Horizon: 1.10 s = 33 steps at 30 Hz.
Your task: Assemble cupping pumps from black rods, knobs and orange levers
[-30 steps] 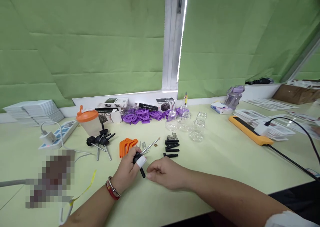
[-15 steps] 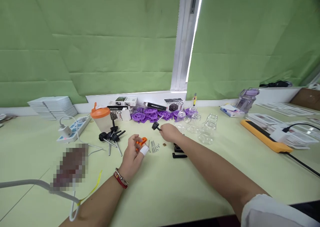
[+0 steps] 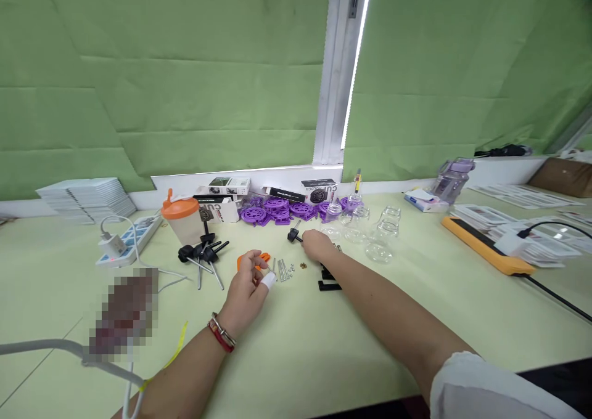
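Note:
My right hand is closed round the black stem of a black plastic part with a thin metal rod, whose head and rod stick out to the left. Its fingertips are mostly hidden. Loosely curled, with its fingers apart, my left hand hovers by an orange-handled tool that it partly covers; one fingertip wears a white wrap. Beside it lie several long screws, small nuts and brass-coloured pieces. Black strips lie partly under my right forearm.
Similar black parts with rods lie left, near a cup with an orange lid. Purple wheel-shaped pieces and boxes line the back. Clear plastic pieces stand right. A white hanging frame crosses the lower left.
My right hand has moved a little to the right with the black part, which is turned slightly. My left hand has shifted a little, showing more of the orange-handled tool on its left.

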### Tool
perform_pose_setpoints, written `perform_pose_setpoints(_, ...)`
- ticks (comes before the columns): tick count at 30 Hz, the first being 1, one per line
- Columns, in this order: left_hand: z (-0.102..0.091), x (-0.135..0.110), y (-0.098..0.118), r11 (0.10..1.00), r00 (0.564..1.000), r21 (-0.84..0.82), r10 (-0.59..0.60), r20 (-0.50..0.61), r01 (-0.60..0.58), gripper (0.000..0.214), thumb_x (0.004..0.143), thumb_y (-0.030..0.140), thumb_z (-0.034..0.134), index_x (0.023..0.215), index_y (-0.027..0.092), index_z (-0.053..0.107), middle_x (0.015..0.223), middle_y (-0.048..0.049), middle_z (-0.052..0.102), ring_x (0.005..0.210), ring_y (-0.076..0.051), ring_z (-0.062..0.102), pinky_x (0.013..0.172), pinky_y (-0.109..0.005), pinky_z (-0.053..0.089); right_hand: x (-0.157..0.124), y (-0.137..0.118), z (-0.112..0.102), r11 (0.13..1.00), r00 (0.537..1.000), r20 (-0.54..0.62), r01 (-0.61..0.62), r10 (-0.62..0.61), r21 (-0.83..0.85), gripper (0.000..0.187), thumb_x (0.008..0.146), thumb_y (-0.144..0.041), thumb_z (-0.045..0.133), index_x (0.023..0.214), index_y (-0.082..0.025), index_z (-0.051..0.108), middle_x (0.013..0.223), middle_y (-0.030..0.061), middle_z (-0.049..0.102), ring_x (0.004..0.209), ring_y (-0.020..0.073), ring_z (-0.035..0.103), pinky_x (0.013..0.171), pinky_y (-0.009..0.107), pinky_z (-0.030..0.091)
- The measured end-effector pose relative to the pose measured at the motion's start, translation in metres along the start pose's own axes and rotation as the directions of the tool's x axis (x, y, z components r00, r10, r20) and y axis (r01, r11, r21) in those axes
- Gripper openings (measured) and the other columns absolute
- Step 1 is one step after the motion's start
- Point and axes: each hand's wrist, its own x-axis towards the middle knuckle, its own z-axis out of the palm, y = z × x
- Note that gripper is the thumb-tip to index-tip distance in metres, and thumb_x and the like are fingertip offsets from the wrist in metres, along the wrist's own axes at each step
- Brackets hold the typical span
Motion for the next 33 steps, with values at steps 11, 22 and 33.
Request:
perform_pose_setpoints(11, -0.043, 0.034, 0.000, 0.709, 0.969, 0.692, 0.049, -0.243, 0.137, 0.032, 0.083, 0.022, 0.042, 0.112, 0.012, 0.051, 0.112, -0.0164, 0.052, 0.089, -0.025, 0.058, 0.077, -0.039, 0.047, -0.032, 0.010, -0.012, 0.990, 0.991, -0.038, 0.132, -0.130, 0.056, 0.025, 0.091, -0.021, 0.043, 0.099, -0.016, 0.065, 0.096, 0.0115, 0.067, 0.086, 0.0211, 0.061, 0.062, 0.026, 0.036)
perform_pose_setpoints(22, -0.084, 0.081, -0.030, 0.429, 0.870, 0.764, -0.344, -0.354, 0.481, 0.034, 0.076, 0.011, 0.044, 0.106, -0.001, 0.058, 0.109, -0.0299, 0.056, 0.094, -0.041, 0.061, 0.066, -0.042, 0.045, -0.058, 0.009, -0.007, 0.970, 0.979, 0.000, 0.203, -0.205, 0.137, 0.012, 0.081, -0.028, 0.060, 0.082, -0.022, 0.070, 0.092, 0.0037, 0.070, 0.087, 0.0180, 0.061, 0.061, 0.024, 0.035)
perform_pose_setpoints(33, -0.089, 0.085, -0.034, 0.410, 0.810, 0.701, -0.358, -0.465, 0.584, 0.034, 0.074, 0.016, 0.046, 0.104, 0.009, 0.060, 0.100, -0.0256, 0.066, 0.088, -0.035, 0.065, 0.062, -0.038, 0.048, -0.060, 0.006, -0.003, 0.975, 0.983, -0.019, 0.182, -0.181, 0.131, 0.014, 0.080, -0.018, 0.058, 0.085, -0.021, 0.071, 0.096, 0.0058, 0.070, 0.091, 0.0202, 0.062, 0.067, 0.025, 0.039)
